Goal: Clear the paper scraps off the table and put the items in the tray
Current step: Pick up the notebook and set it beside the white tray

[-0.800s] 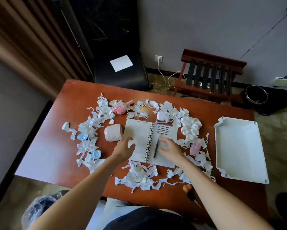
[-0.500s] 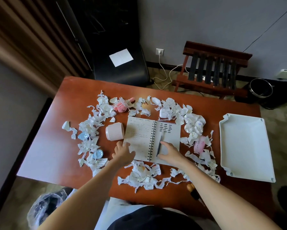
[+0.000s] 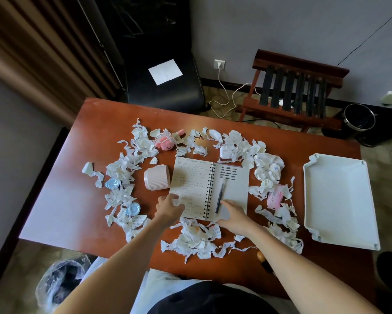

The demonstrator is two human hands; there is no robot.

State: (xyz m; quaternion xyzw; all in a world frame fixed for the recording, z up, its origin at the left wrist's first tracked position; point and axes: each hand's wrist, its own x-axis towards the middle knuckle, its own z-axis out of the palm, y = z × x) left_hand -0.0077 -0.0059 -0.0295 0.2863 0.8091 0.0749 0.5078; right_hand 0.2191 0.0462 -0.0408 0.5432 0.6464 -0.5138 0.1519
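Two bare hands rest at the near edge of an open white spiral notebook [image 3: 190, 186] in the middle of the red-brown wooden bench [image 3: 65, 200]. The left hand [image 3: 169, 208] touches the page's near left corner; it is too hard to see if it grips the paper. The right hand [image 3: 232, 214] lies with straight, spread fingers on the right page, just beside a dark pen [image 3: 219, 198], and holds nothing. Torn white paper scraps [image 3: 199, 241] ring the notebook. A white plastic tray [image 3: 338, 200] sits well apart, on the right.
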